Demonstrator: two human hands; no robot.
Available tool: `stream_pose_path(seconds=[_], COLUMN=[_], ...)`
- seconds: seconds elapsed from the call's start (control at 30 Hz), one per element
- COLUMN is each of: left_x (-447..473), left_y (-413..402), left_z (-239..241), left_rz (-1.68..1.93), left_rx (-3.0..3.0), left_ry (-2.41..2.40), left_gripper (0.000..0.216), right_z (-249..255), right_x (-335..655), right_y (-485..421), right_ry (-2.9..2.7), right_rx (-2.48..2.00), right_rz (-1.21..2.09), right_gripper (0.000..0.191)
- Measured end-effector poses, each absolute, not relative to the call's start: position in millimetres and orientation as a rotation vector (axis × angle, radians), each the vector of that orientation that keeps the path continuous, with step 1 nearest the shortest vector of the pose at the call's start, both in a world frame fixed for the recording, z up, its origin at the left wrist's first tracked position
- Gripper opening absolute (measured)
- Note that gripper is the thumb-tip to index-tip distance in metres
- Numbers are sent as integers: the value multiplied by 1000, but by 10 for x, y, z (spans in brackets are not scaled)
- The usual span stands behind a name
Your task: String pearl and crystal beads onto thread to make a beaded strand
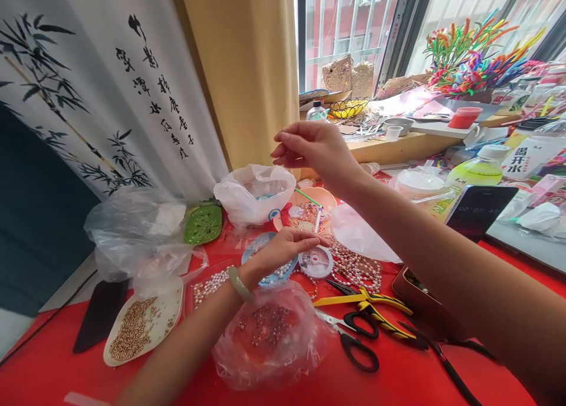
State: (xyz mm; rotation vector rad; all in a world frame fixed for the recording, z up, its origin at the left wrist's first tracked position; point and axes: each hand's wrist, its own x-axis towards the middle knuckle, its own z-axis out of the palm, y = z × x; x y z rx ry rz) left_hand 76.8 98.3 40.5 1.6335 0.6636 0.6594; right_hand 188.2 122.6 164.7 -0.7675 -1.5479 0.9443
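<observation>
My right hand (pixel 313 149) is raised above the table, thumb and fingers pinched together. A thin thread (pixel 283 118) sticks up faintly from its fingertips. Lower down, my left hand (pixel 294 245) has its thumb and fingers pressed together; whatever they hold is too small to make out. Just beside its fingertips lies a white spool (pixel 316 261). Partly under that hand is a blue dish (pixel 277 274) with pearl-like beads. Strings of pearly and brown beads (pixel 356 267) lie to the right of the spool.
A clear bag of dark beads (pixel 265 329), scissors (pixel 354 329) and yellow-black pliers (pixel 371 309) lie in front. At left are a tray of gold beads (pixel 163 317) and a green dish (pixel 203 224). A propped phone (pixel 480 210) and a bottle (pixel 477 173) stand at right.
</observation>
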Motion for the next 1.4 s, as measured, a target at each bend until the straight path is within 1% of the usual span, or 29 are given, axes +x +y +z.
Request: stream_pose_path(seconds=[0.1, 0.27, 0.4, 0.53, 0.8, 0.93, 1.03, 1.4], left_x=[724, 555, 446, 344, 75, -5, 5, 363], left_y=[1025, 1162, 1247, 1274, 1232, 1225, 1218, 1150], left_z=[286, 113, 73, 83, 136, 83, 24, -230], left_rz=[627, 704, 760, 790, 671, 595, 576, 440], left_rx=[1580, 1282, 1123, 1095, 1164, 1221, 1232, 1511], left_ry=[676, 634, 591, 612, 747, 846, 910, 1079], left_gripper=[25, 29, 28, 28, 32, 39, 40, 28], right_z=[1737, 1765, 1697, 1605, 1447, 1339, 1239, 1000], right_x=[1980, 2306, 2564, 2754, 2989, 3068, 3129, 3316], right_y=[1344, 1636, 1754, 1775, 1785, 1786, 1786, 1674], right_ry=[-1446, -1248, -1076, -966, -903, -878, -847, -832], right_rx=[-748, -811, -890, -920, -962, -977, -1010, -1082], right_rz=[885, 821, 851, 886, 874, 848, 832, 755], right_gripper=[9, 14, 14, 16, 16, 15, 17, 18])
